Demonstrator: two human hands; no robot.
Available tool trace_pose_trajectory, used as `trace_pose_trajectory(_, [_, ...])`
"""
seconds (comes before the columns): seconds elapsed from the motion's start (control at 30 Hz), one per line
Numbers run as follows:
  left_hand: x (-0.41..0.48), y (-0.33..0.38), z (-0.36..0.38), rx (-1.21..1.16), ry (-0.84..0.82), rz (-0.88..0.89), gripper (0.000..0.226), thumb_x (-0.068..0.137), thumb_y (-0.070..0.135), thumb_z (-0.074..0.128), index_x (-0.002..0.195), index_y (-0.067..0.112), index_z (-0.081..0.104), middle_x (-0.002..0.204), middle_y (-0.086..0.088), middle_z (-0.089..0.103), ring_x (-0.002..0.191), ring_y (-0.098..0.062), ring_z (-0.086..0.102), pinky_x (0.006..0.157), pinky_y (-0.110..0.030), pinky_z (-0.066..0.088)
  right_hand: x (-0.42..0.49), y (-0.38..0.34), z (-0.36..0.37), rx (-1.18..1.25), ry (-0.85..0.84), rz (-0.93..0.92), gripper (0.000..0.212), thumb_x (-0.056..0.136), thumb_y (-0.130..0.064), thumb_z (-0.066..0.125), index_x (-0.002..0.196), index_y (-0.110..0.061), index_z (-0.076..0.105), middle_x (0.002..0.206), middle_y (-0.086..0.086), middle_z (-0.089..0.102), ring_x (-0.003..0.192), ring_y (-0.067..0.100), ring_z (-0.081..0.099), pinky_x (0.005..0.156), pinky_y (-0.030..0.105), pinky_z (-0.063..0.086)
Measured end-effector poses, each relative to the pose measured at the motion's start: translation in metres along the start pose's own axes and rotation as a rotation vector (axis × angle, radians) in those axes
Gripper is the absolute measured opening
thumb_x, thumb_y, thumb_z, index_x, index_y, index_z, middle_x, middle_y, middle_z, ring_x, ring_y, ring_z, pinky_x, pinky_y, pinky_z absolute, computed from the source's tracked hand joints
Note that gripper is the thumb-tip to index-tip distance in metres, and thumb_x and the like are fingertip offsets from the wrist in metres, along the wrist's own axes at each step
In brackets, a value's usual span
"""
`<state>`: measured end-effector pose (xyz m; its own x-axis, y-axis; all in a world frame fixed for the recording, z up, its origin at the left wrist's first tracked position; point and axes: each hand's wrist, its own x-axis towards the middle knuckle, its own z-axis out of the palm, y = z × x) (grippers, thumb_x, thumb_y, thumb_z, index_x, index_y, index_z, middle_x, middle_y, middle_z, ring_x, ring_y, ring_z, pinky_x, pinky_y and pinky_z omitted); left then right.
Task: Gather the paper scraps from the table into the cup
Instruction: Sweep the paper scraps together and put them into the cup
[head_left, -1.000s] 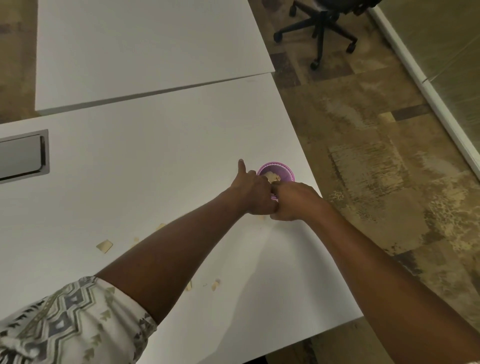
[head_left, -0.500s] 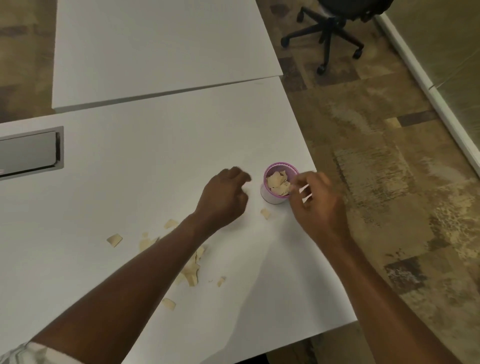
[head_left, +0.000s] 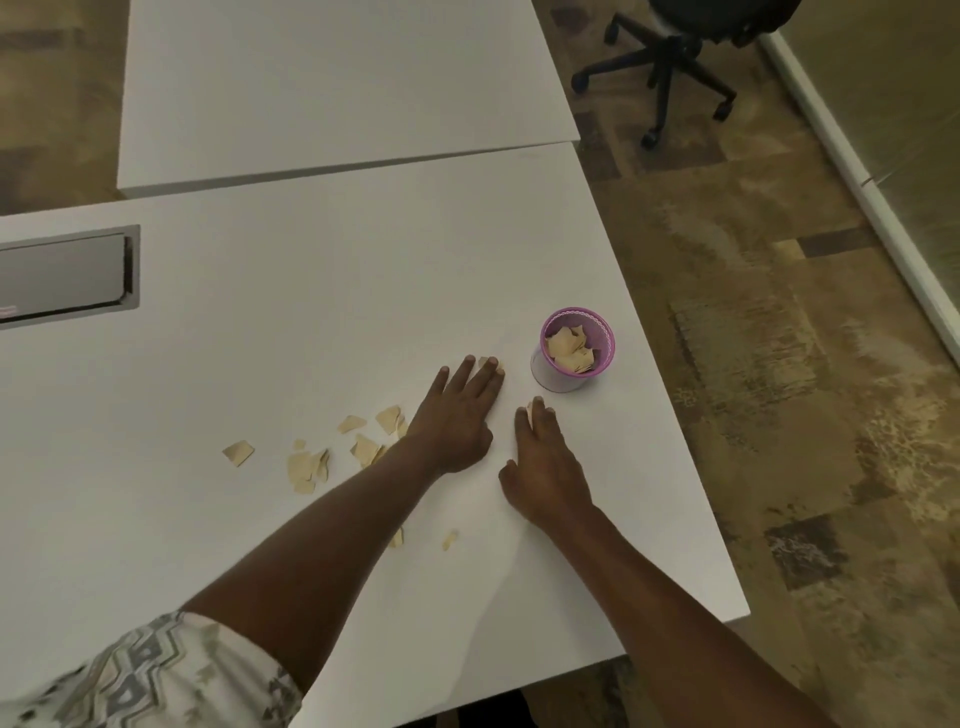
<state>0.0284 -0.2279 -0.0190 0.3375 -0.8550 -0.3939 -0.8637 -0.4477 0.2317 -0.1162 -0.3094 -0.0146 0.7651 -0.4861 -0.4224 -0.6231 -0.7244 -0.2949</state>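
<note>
This is an office: a white table (head_left: 363, 270) with a metal cable hatch (head_left: 62, 275) at 9 o'clock. A wheeled swivel chair (head_left: 672, 52) stands at 1 o'clock on carpet tiles (head_left: 779, 364).

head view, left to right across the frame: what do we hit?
Metal cable hatch → lone paper scrap → scrap pile → left hand → purple cup → office chair. Right hand left out: it overlaps the cup's span.
</note>
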Motion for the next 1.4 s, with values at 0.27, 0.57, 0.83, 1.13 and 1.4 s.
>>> trace_pose_trajectory(0.27, [-0.039, -0.018, 0.013, -0.002, 0.038, 0.011, 0.069, 0.093, 0.016, 0.041, 0.158, 0.007, 0.021, 0.166, -0.013, 0.019, 0.153, -0.031, 0.018, 0.125, -0.045, 0.016, -0.037, -0.032, 0.039, -0.009, -0.023, -0.158, 0.079, 0.088, -0.021, 0.05, 0.156, -0.004, 0.014, 0.164, 0.02, -0.005, 0.153, 0.033, -0.003, 0.124, 0.041, 0.015])
trace_pose_trajectory(0.57, [-0.091, -0.047, 0.023, -0.033, 0.302, 0.053, 0.051, 0.087, 0.016, 0.031, 0.124, 0.003, 0.064, 0.12, -0.017, 0.064, 0.105, -0.036, 0.061, 0.084, -0.044, 0.05, -0.042, -0.063, 0.038, 0.164, 0.047, -0.189, 0.068, 0.092, -0.02, 0.055, 0.154, -0.01, 0.029, 0.163, 0.011, 0.02, 0.152, 0.025, 0.017, 0.118, 0.037, 0.031])
trace_pose_trajectory(0.83, [-0.129, -0.066, 0.033, -0.174, 0.143, -0.512, 0.08, 0.094, 0.046, 0.048, 0.161, 0.024, 0.008, 0.168, -0.014, -0.004, 0.153, -0.043, -0.002, 0.115, -0.068, 0.014, -0.012, -0.074, 0.022, 0.115, 0.006, -0.137, 0.085, 0.089, -0.028, 0.061, 0.158, -0.017, 0.012, 0.166, 0.014, -0.006, 0.153, 0.033, -0.003, 0.12, 0.042, 0.022])
trace_pose_trajectory(1.13, [-0.171, -0.079, 0.052, -0.28, 0.075, -0.446, 0.097, 0.08, 0.062, 0.042, 0.161, 0.024, 0.005, 0.169, -0.011, -0.003, 0.154, -0.039, 0.001, 0.12, -0.055, 0.021, 0.014, -0.114, 0.024, -0.139, -0.237, -0.409, 0.096, 0.084, -0.041, 0.064, 0.158, -0.028, 0.006, 0.166, 0.01, -0.003, 0.15, 0.043, -0.005, 0.121, 0.054, 0.016])
trace_pose_trajectory(1.4, [-0.182, -0.071, 0.063, -0.269, 0.082, -0.32, 0.084, 0.095, 0.032, 0.062, 0.16, 0.014, 0.012, 0.168, -0.015, 0.002, 0.155, -0.034, 0.005, 0.118, -0.042, 0.034, -0.006, -0.117, 0.04, -0.214, -0.209, -0.473, 0.063, 0.099, -0.019, 0.047, 0.156, -0.03, 0.022, 0.166, 0.006, 0.005, 0.151, 0.036, 0.005, 0.099, 0.048, 0.046])
